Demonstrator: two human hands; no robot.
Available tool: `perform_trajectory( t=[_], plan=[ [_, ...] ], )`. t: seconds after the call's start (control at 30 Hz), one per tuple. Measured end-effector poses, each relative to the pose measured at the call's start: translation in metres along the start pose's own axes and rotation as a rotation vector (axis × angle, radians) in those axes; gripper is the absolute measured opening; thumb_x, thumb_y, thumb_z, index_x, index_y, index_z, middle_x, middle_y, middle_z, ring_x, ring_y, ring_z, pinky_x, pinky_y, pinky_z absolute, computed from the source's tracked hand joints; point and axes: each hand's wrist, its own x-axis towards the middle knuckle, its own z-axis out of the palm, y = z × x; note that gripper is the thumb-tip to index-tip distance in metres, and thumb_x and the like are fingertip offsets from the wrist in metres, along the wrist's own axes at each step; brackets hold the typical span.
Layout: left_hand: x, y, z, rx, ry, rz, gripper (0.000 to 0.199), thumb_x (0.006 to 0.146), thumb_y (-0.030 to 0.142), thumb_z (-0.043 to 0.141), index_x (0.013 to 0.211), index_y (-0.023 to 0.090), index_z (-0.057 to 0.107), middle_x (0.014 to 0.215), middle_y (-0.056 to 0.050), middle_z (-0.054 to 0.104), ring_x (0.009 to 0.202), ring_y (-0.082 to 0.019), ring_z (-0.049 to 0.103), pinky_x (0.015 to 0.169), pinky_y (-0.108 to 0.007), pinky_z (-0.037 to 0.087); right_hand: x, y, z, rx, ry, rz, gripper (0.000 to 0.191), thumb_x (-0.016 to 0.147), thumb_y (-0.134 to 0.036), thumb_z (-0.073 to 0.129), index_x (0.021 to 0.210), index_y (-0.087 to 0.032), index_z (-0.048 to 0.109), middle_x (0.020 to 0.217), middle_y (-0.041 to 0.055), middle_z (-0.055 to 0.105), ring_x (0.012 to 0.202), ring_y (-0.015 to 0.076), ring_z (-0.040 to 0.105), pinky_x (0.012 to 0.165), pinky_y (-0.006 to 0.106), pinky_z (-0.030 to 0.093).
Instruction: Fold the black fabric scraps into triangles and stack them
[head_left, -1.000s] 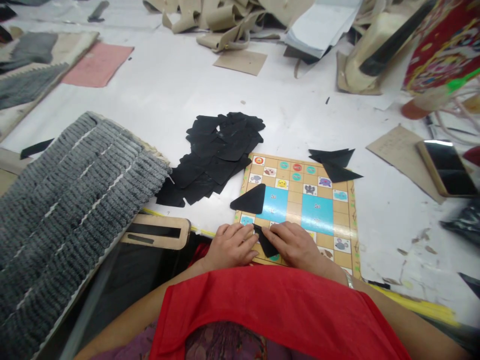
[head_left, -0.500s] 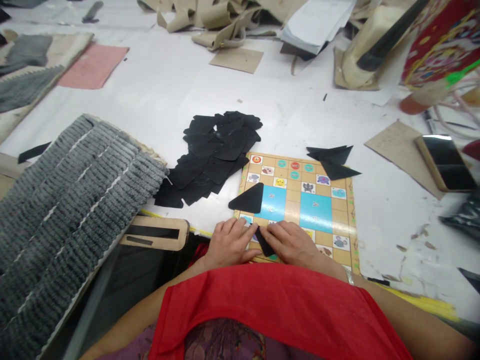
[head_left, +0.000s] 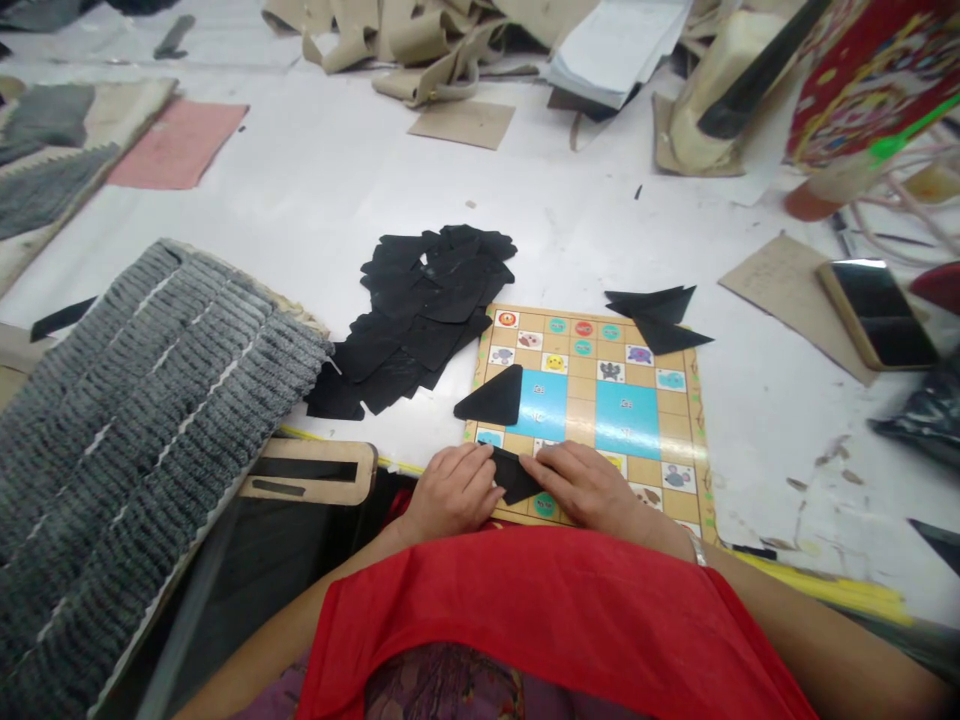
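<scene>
A black fabric piece (head_left: 516, 474) lies on the near edge of a printed game board (head_left: 581, 400). My left hand (head_left: 456, 487) pinches its left side between thumb and fingers. My right hand (head_left: 589, 487) rests on the board, its fingertips touching the right side of the same piece. Just beyond, a black triangular piece (head_left: 491, 396) lies flat on the board. Several folded black pieces (head_left: 660, 318) overlap the board's far right corner. To the far left of the board spreads a heap of black fabric pieces (head_left: 420, 300).
Stacked grey ribbed strips (head_left: 165, 430) stand at the left, by a slotted wooden template (head_left: 315, 473). A phone (head_left: 877, 312) lies on brown card at the right. Farther back are a cream bottle (head_left: 709, 120), white papers (head_left: 619, 50) and tan scraps (head_left: 420, 40).
The black piece between my hands has turned and now shows more of its flat face. My left hand has shifted slightly left and its fingers have drawn in. The view has shifted a little.
</scene>
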Motion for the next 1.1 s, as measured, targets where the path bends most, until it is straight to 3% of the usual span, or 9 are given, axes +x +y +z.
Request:
perform_trajectory(
  t=[0.17,0.3,0.53,0.67,0.87,0.97,1.1],
  plan=[
    [0.005,0.001,-0.003,0.002,0.035,-0.009,0.033,0.085,0.036,0.05,0.109,0.013,0.056,0.104,-0.011,0.064,0.098,-0.022,0.056,0.083,-0.035,0.043,-0.016,0.004,-0.004,-0.046,-0.036,-0.005,0.033,0.09,-0.016,0.035,0.118,-0.012,0.052,0.096,0.0135,0.059,0.084,0.0198,0.051,0.071,0.036,0.045],
    [0.011,0.004,-0.005,0.064,-0.034,0.02,0.047,0.084,0.046,0.05,0.12,0.015,0.052,0.099,-0.009,0.063,0.093,-0.024,0.055,0.081,-0.038,0.04,-0.02,0.006,-0.007,-0.083,-0.065,-0.038,0.031,0.091,-0.019,0.037,0.117,-0.01,0.052,0.096,0.0137,0.059,0.082,0.0196,0.051,0.071,0.036,0.045],
    [0.015,0.002,-0.008,0.146,-0.089,0.152,0.044,0.087,0.046,0.047,0.116,0.014,0.056,0.113,-0.012,0.058,0.107,-0.028,0.049,0.097,-0.045,0.031,-0.028,0.006,-0.02,-0.078,-0.105,-0.028,0.032,0.092,-0.019,0.033,0.115,-0.009,0.054,0.096,0.0138,0.06,0.083,0.0195,0.051,0.071,0.035,0.044],
    [0.019,0.008,-0.005,0.136,-0.135,0.223,0.058,0.086,0.054,0.042,0.114,0.005,0.056,0.099,-0.017,0.06,0.097,-0.028,0.054,0.087,-0.04,0.04,-0.035,0.006,-0.022,-0.087,-0.132,-0.019,0.032,0.092,-0.02,0.036,0.117,-0.008,0.052,0.097,0.0137,0.06,0.085,0.0201,0.051,0.071,0.035,0.044],
    [0.026,0.021,-0.007,0.215,-0.176,0.232,0.059,0.087,0.057,0.035,0.12,0.011,0.054,0.098,-0.017,0.059,0.093,-0.027,0.055,0.084,-0.044,0.04,-0.041,0.006,-0.022,-0.104,-0.107,-0.013,0.029,0.092,-0.02,0.037,0.114,-0.009,0.053,0.095,0.0123,0.059,0.082,0.0187,0.05,0.069,0.034,0.043],
    [0.029,0.026,-0.005,0.237,-0.169,0.266,0.058,0.088,0.055,0.036,0.114,0.008,0.058,0.105,-0.016,0.058,0.092,-0.025,0.053,0.082,-0.04,0.041,-0.039,0.004,-0.024,-0.114,-0.068,-0.025,0.028,0.092,-0.019,0.037,0.111,-0.009,0.054,0.092,0.012,0.06,0.081,0.0182,0.05,0.068,0.034,0.042],
    [0.029,0.031,0.002,0.238,-0.144,0.282,0.061,0.087,0.056,0.036,0.12,0.008,0.054,0.099,-0.014,0.058,0.089,-0.025,0.053,0.075,-0.037,0.042,-0.039,0.004,-0.025,-0.109,-0.021,-0.062,0.028,0.091,-0.018,0.039,0.113,-0.008,0.052,0.091,0.0118,0.06,0.081,0.0188,0.05,0.068,0.034,0.042]
  ],
)
